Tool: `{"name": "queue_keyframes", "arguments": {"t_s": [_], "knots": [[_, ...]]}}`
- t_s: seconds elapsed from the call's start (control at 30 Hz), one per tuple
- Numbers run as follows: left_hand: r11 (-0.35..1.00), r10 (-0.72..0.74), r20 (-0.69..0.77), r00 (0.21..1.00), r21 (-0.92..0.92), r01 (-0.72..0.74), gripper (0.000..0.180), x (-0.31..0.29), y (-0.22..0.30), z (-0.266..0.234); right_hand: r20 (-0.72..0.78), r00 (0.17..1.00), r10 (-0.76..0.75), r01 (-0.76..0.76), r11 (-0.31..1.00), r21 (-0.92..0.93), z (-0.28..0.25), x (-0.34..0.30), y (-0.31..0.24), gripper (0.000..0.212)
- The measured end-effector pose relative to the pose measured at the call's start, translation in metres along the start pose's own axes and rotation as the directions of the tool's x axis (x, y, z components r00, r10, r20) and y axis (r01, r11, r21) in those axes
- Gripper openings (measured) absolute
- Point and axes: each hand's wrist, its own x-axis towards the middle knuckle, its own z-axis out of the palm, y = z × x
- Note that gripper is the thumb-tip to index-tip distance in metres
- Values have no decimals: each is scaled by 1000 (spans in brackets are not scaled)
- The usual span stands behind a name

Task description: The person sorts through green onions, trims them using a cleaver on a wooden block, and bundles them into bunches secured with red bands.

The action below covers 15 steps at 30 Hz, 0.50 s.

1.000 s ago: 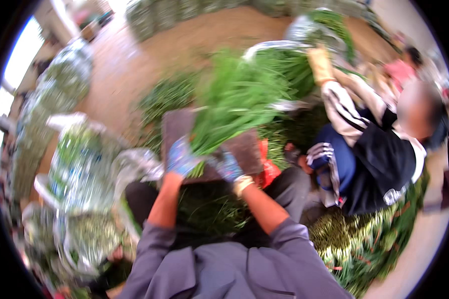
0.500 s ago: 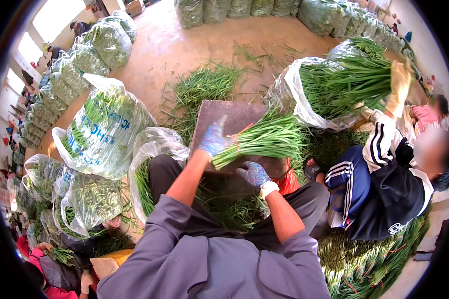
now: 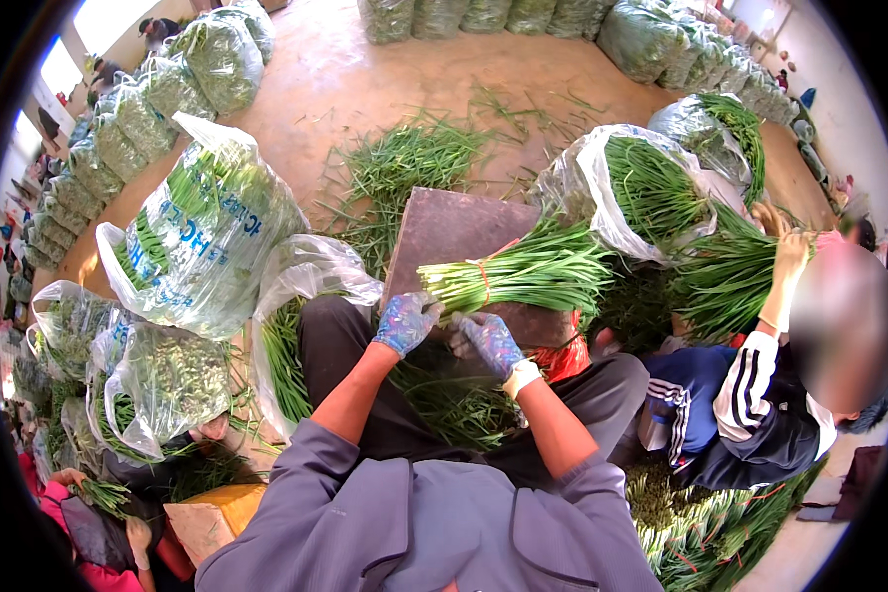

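A bundle of long green chives (image 3: pixel 538 268), tied with a red band near its pale cut ends, lies across a dark red-brown board (image 3: pixel 454 219) in front of me. My left hand (image 3: pixel 407 324), in a blue patterned glove, is at the board's near left edge, just below the cut ends, fingers drawn together. Beside it my right hand (image 3: pixel 488 342), gloved alike, has its fingers bent inward under the bundle's near side. Whatever either hand may pinch is too small to make out. Red plastic (image 3: pixel 560 350) shows by the board's near right corner.
Loose chives (image 3: pixel 409 163) litter the floor beyond the board. Filled plastic bags (image 3: pixel 202 247) stand at left, another open bag (image 3: pixel 597 183) at right. At my right a co-worker (image 3: pixel 750 395) holds a large bunch of chives (image 3: pixel 725 276). Tied bundles (image 3: pixel 701 523) lie at lower right.
My left hand has come off the bundle's tied end and drawn nearer to me. My right hand has moved left toward it. The co-worker's bunch has come down from above the open bag.
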Motion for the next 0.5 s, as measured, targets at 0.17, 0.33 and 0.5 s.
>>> {"name": "queue_keyframes", "arguments": {"t_s": [0.17, 0.33, 0.5], "knots": [[966, 229, 63, 971, -139, -218, 20, -14, 3, -3, -152, 982, 111, -39, 911, 411, 22, 9, -10, 27], [709, -87, 132, 987, -688, 155, 17, -13, -15, -53, 204, 938, -279, 294, 955, -44, 45, -54, -17, 25], [521, -238, -42, 970, -849, 91, 15, 12, -45, -68, 676, 710, -200, 703, 145, -696, 82, -100, 2, 16]]}}
